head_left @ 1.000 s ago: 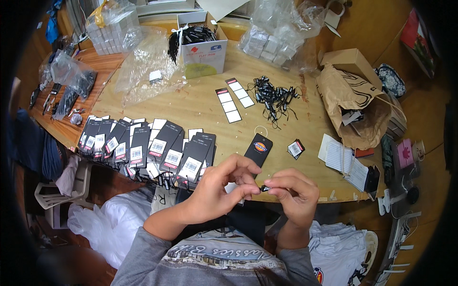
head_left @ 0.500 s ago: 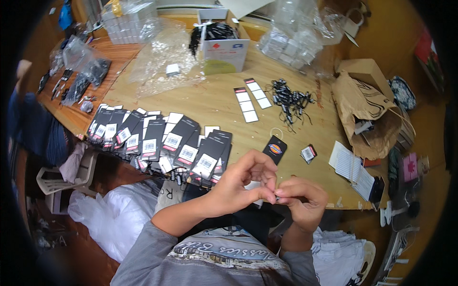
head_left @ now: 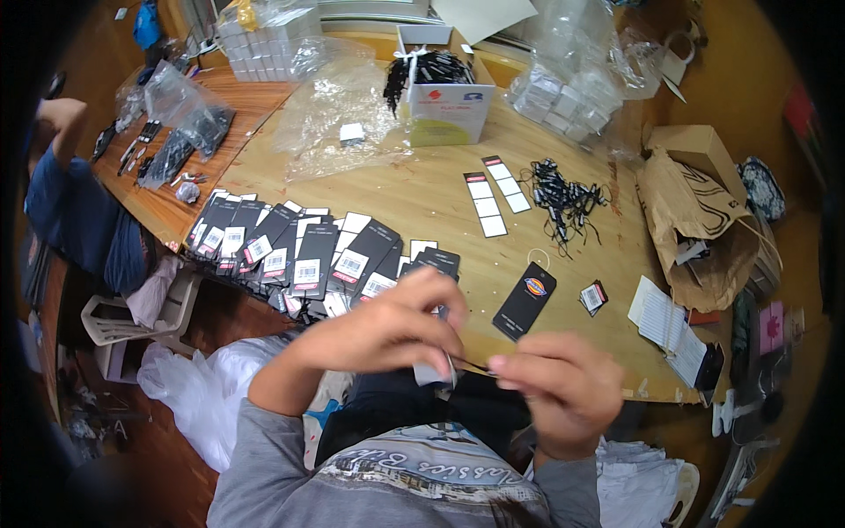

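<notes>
My left hand [head_left: 392,327] is closed in a pinch at the table's front edge, on a small pale tag [head_left: 433,376] mostly hidden by the fingers. A thin black string [head_left: 473,364] runs taut from it to my right hand [head_left: 568,383], whose thumb and fingers pinch the other end. Just beyond the hands lies a single black hang tag [head_left: 519,308] with a pale loop at its top. Left of my left hand, overlapping black hang tags [head_left: 308,260] with white barcode stickers spread along the table edge. Small barcode labels [head_left: 593,297] lie to the right.
A tangle of black strings [head_left: 563,202] sits beside two sticker strips [head_left: 487,204]. Farther back stand a white box [head_left: 447,114] full of black strings and a clear plastic sheet [head_left: 308,132]. At right are a brown paper bag [head_left: 695,220] and lined paper [head_left: 664,321]. Another person's arm [head_left: 62,132] shows at far left.
My hands have moved apart from a fingertip-to-fingertip pinch, drawing the black string out between them. The view has shifted, and more of the single black hang tag shows.
</notes>
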Action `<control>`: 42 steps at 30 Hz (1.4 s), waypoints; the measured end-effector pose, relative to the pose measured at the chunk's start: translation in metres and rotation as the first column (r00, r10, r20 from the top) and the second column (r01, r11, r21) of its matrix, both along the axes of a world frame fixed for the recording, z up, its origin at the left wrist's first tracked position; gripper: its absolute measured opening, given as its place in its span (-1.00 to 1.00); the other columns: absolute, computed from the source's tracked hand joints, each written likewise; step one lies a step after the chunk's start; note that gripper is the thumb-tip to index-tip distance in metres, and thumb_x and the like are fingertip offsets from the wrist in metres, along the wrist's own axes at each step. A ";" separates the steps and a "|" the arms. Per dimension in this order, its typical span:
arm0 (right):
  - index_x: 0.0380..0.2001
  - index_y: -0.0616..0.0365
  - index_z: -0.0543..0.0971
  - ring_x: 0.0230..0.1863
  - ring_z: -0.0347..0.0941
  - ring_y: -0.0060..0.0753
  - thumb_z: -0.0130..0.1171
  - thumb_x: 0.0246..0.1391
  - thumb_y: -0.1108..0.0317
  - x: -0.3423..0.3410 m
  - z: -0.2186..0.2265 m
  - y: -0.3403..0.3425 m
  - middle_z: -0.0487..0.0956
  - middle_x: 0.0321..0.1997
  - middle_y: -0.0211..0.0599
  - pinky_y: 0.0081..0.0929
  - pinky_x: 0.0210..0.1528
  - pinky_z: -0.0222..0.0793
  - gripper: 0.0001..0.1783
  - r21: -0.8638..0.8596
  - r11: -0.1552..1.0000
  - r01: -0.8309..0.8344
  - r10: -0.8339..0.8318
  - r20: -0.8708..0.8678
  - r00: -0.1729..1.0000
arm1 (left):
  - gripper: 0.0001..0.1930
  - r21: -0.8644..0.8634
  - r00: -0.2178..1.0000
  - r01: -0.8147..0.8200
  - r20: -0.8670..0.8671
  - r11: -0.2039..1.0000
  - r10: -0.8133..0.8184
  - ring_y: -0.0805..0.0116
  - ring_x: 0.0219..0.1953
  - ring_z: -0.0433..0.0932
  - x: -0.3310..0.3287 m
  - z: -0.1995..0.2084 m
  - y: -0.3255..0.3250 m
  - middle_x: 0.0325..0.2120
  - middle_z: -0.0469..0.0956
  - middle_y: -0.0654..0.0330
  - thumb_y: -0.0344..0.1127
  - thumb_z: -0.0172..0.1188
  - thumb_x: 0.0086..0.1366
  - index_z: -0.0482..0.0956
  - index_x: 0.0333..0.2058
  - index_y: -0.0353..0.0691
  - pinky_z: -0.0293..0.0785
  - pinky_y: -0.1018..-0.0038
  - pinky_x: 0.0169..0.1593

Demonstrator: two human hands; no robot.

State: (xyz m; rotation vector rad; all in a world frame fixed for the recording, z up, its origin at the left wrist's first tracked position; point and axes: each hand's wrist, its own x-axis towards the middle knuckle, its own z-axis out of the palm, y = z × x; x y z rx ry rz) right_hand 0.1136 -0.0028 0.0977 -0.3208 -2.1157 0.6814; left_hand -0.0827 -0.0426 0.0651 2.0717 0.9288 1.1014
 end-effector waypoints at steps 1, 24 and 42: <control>-0.45 0.26 0.51 -0.59 0.38 -0.40 0.14 -0.41 0.57 -0.004 -0.004 0.000 0.42 -0.51 -0.23 -0.61 -0.60 0.30 -0.73 0.084 0.996 -0.018 0.016 0.019 1.000 | -0.86 -0.040 0.993 -0.117 -0.028 0.992 0.116 0.33 -0.41 0.34 -0.004 0.004 -0.001 -0.49 0.31 0.19 -0.42 0.20 -0.13 0.52 -0.48 -0.21 0.29 0.50 -0.35; -0.20 0.20 0.39 -0.11 0.22 -0.18 0.39 -0.70 0.19 0.035 -0.099 0.110 0.33 -0.23 -0.22 -0.38 -0.09 0.20 -0.21 0.074 0.841 0.536 -0.384 0.780 0.494 | -0.22 0.079 0.458 -0.745 -0.660 0.662 0.595 0.04 -0.07 0.19 -0.005 -0.091 0.194 -0.21 0.29 0.00 0.08 0.34 -0.40 0.37 -0.24 -0.41 0.23 0.31 -0.07; -0.36 0.27 0.41 -0.64 0.28 -0.73 0.13 -0.24 0.57 0.046 -0.101 0.115 0.48 -0.57 -0.37 -0.75 -0.64 0.20 -0.74 -0.691 0.653 0.308 -0.221 0.215 0.951 | -0.83 -0.238 0.687 -0.719 -0.106 0.653 0.719 0.46 -0.60 0.46 -0.009 -0.080 0.208 -0.61 0.44 0.16 -0.48 0.09 0.01 0.36 -0.38 -0.39 0.35 0.64 -0.57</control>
